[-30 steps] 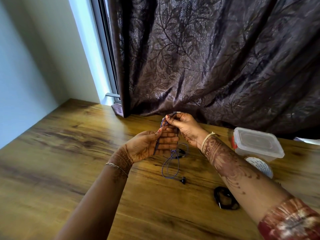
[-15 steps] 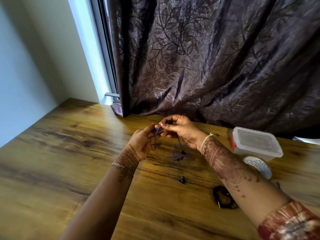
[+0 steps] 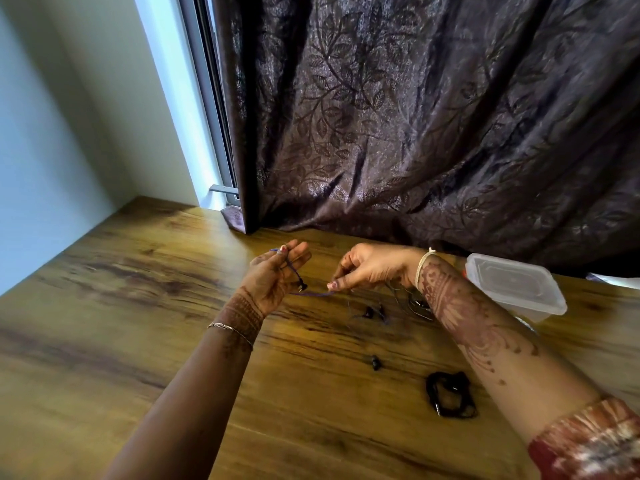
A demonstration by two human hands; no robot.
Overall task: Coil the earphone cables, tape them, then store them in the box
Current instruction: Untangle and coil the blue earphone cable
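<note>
Fingertips (image 3: 335, 285) of her right hand (image 3: 374, 270) are pressed together on a thin blue earphone cable (image 3: 313, 294), pinching it low over the table, with the other fingers folded in behind. Across from it her left hand (image 3: 272, 282) stands with the palm turned inward. Most of its fingers are nearly straight and point up, while one fingertip is bent onto the same cable at the top of the hand. From there the cable runs down across the left palm and then stretches in a short, almost level span to the right hand's pinch. Both hands are just above the brown wood-grain table (image 3: 173, 306), near each other but not touching.

On the tabletop below the right hand lie two small dark earbuds (image 3: 371, 311) close together. More thin cable sits in loose loops (image 3: 412, 303) by the right wrist. A single dark earbud (image 3: 375, 362) rests nearer to her, apart from the pair. Further right, beside her right forearm, is a black coiled cable bundle (image 3: 450, 394). A clear plastic box with its lid on (image 3: 512, 285) stands at the far right, just past the right wrist and well apart from the blue cable. A dark purple leaf-patterned curtain (image 3: 415, 116) hangs behind the table, its hem resting on the back edge.
</note>
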